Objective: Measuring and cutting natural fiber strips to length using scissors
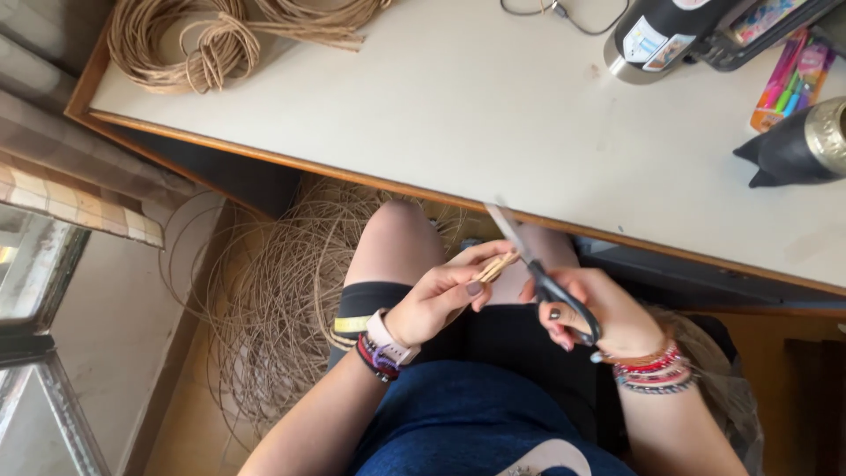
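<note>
I sit at a white desk (493, 115) and hold my hands over my lap. Between the finger and thumb of my left hand (438, 298) is a short bundle of tan reed strips (496, 267). My right hand (601, 310) grips black-handled scissors (539, 275), whose blades point up and left and meet the end of the strips. Both wrists carry bead bracelets, and the left one also has a pale watch band.
A big loose tangle of reed (282, 291) lies on the floor to my left. Coiled reed (189, 40) sits at the desk's far left corner. At the right are a black cylinder (656, 35), coloured pens (789, 79) and a dark object (797, 145).
</note>
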